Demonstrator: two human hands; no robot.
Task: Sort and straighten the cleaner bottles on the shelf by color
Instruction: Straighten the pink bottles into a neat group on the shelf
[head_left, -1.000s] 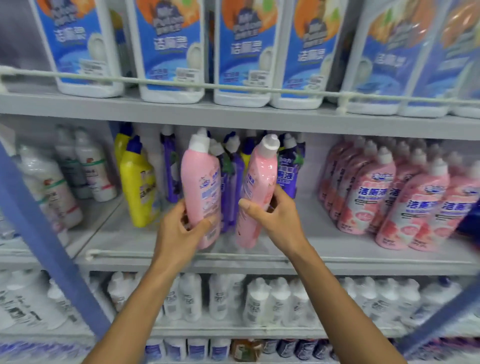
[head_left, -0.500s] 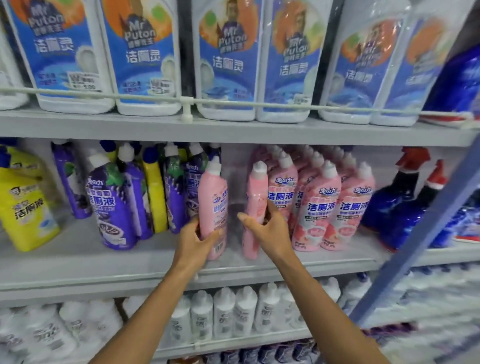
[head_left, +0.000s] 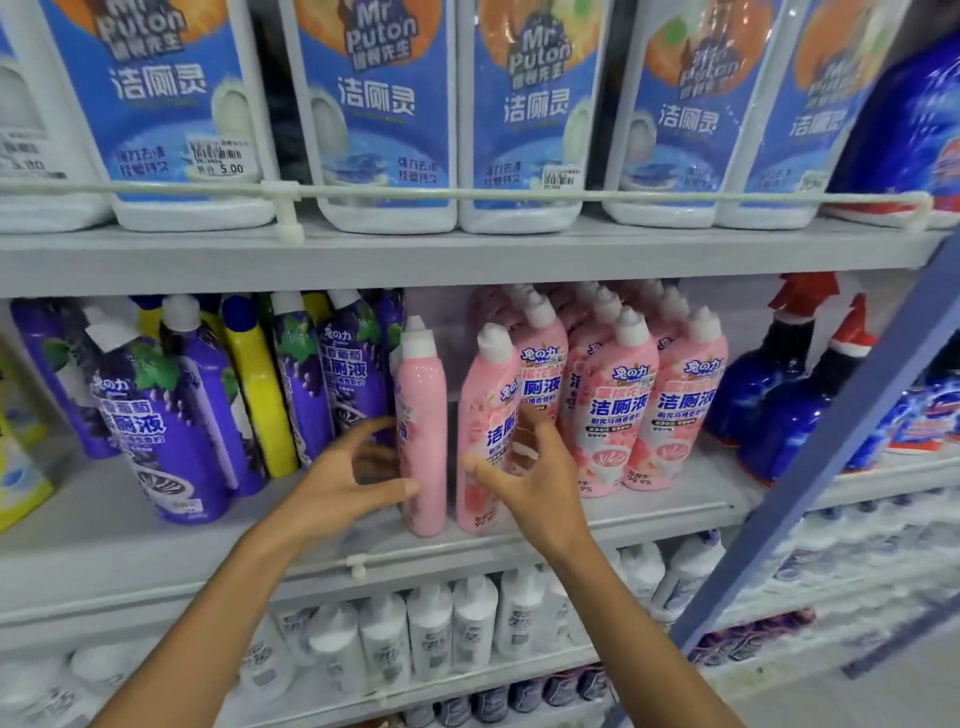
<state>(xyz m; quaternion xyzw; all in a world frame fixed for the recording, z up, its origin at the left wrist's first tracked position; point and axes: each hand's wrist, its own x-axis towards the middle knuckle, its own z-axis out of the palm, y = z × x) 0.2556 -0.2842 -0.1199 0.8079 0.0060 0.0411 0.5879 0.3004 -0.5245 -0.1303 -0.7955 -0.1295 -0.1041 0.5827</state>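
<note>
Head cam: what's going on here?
A person is sorting cleaner bottles by color on the middle shelf. Two pink bottles stand at the front, between the purple bottles and the pink group. The left-hand grip is spread beside the left pink bottle, thumb touching it. The right-hand grip is spread in front of the right pink bottle. Neither seems to clamp a bottle.

The two pink bottles, gripped a second ago, have been set down upright on the shelf (head_left: 156, 535) just left of the pink group. The left bottle (head_left: 422, 431) has been released by the left hand (head_left: 353, 478) and the right bottle (head_left: 485, 415) by the right hand (head_left: 540, 467); the fingers are now spread.
</note>
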